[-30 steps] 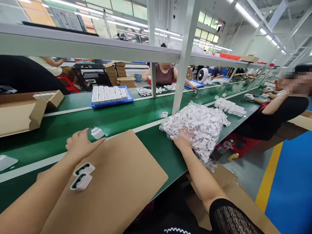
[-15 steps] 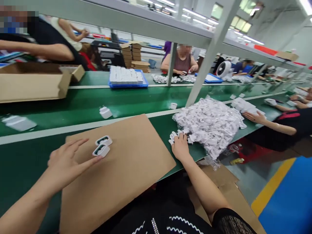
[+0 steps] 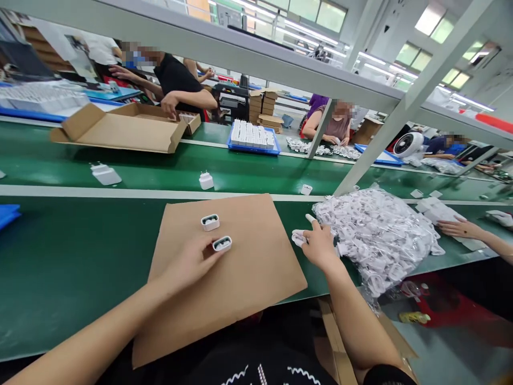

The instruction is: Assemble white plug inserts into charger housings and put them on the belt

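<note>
My left hand (image 3: 193, 263) has its thumb and fingers closed round a white charger housing (image 3: 222, 244), whose open end shows a green circuit board inside. Just beyond it a second white charger housing (image 3: 210, 222) stands on the brown cardboard sheet (image 3: 256, 267). Off the sheet's right edge, my right hand (image 3: 320, 247) wears white finger covers and pinches a small white plastic part (image 3: 298, 238); its index finger points forward. Right beside that hand lies a clear plastic bag (image 3: 377, 235) heaped with small white plastic parts.
White plug chargers (image 3: 105, 174) lie spaced along the green conveyor belt (image 3: 160, 176). A slanted grey post (image 3: 409, 107) rises behind the bag. Across the belt are an open carton (image 3: 128, 133) and a blue tray (image 3: 252, 149) of white chargers. A co-worker's hand (image 3: 460, 228) touches white pieces at right.
My left hand has closed on the nearer housing, and the two housings now stand apart. My right hand has drawn back from the loose parts with a white part. The view has turned left.
</note>
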The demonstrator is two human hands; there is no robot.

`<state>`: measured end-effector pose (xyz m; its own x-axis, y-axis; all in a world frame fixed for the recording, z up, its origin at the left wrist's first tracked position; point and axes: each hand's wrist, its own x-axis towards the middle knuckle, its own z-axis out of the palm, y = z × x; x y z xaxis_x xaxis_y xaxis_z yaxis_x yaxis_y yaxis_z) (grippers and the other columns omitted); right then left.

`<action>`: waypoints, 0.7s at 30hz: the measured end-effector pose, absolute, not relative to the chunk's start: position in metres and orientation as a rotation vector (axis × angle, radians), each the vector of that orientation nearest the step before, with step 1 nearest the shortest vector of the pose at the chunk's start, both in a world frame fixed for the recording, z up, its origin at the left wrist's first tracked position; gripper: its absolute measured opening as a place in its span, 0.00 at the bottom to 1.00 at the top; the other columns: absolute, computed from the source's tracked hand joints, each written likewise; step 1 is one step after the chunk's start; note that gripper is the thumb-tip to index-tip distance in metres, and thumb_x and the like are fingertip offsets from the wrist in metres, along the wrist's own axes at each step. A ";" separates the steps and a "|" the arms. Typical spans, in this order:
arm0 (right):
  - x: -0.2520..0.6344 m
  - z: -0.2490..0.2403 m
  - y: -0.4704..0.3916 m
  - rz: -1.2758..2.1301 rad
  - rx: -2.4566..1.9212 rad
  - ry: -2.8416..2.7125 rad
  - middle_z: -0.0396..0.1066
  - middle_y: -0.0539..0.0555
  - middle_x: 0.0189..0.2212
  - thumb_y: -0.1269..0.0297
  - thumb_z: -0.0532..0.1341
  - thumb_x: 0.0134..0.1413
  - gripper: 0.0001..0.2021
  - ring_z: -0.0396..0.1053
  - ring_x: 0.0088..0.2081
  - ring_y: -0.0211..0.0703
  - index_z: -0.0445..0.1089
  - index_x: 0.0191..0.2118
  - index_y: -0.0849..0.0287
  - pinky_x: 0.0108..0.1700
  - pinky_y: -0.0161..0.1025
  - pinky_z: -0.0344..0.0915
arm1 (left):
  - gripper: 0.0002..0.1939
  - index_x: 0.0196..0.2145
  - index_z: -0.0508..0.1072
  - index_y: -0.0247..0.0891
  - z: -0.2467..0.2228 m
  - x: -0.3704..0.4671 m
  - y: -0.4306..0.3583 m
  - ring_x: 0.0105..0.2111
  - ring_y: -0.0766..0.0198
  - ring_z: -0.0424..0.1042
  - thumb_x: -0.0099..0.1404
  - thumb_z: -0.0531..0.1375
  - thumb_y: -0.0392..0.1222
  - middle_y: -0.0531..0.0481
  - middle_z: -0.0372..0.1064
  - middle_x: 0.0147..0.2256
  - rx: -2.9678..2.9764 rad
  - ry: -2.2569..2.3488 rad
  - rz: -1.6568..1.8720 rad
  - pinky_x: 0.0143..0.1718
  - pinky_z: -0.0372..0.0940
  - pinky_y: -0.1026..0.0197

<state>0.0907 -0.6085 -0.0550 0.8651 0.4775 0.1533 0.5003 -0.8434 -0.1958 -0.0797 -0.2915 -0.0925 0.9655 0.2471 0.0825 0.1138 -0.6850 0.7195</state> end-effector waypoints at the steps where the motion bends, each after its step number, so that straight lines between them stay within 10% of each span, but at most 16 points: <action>1: 0.090 -0.049 -0.603 -0.107 -2.741 -0.786 0.65 0.59 0.64 0.66 0.63 0.60 0.11 0.64 0.53 0.60 0.82 0.45 0.52 0.53 0.54 0.65 | 0.22 0.49 0.76 0.43 -0.092 -0.077 -0.299 0.47 0.49 0.75 0.68 0.56 0.60 0.43 0.77 0.47 2.347 0.213 0.196 0.49 0.69 0.51; 8: 0.102 -0.047 -0.530 0.446 -2.072 -0.768 0.75 0.53 0.38 0.59 0.72 0.51 0.16 0.72 0.35 0.40 0.73 0.43 0.60 0.39 0.37 0.69 | 0.17 0.43 0.76 0.41 -0.093 -0.030 -0.325 0.47 0.47 0.74 0.65 0.59 0.55 0.41 0.76 0.45 2.368 0.053 0.066 0.50 0.68 0.48; 13: 0.120 -0.083 -0.516 0.200 -2.145 -0.751 0.65 0.57 0.48 0.65 0.76 0.41 0.21 0.71 0.41 0.40 0.76 0.44 0.61 0.48 0.42 0.73 | 0.24 0.47 0.75 0.41 -0.111 -0.018 -0.323 0.49 0.49 0.73 0.59 0.66 0.59 0.43 0.74 0.49 2.137 0.139 0.149 0.53 0.68 0.48; 21: 0.119 -0.109 -0.518 0.216 -2.012 -0.836 0.64 0.59 0.52 0.61 0.64 0.62 0.15 0.71 0.50 0.43 0.77 0.52 0.55 0.54 0.43 0.74 | 0.18 0.44 0.77 0.42 -0.123 -0.018 -0.316 0.50 0.52 0.71 0.64 0.64 0.57 0.45 0.74 0.46 2.168 0.045 0.223 0.56 0.65 0.50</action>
<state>0.1193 -0.5175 -0.1092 0.7542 0.6348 0.1679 0.4741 -0.3496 -0.8081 -0.0180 -0.3155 -0.1235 0.9830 0.1157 0.1429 -0.0518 -0.5716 0.8189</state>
